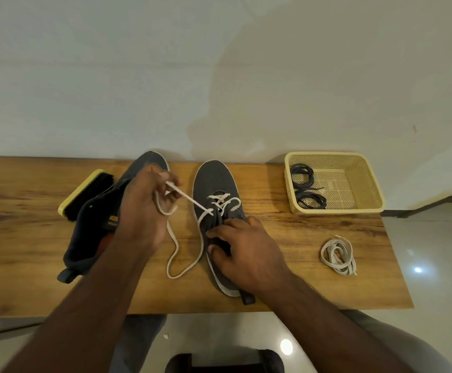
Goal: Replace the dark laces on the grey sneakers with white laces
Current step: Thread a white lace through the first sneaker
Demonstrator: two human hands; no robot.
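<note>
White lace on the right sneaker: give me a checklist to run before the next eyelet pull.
1. Left hand grips the white lace: ok.
2. Right hand steadies the sneaker: ok.
3. Lace taut from hand to eyelet: ok.
4. Lower eyelets laced: ok; upper ones hidden by the hand: cannot tell.
5. Dark laces out, in the basket: ok.
6. Spare lace ready on the table: ok.

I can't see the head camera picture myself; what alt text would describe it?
A person's left hand pulls a white lace taut from a grey sneaker on a wooden table, while the right hand holds the shoe. A yellow basket holds dark laces; a coiled white lace lies nearby.
</note>
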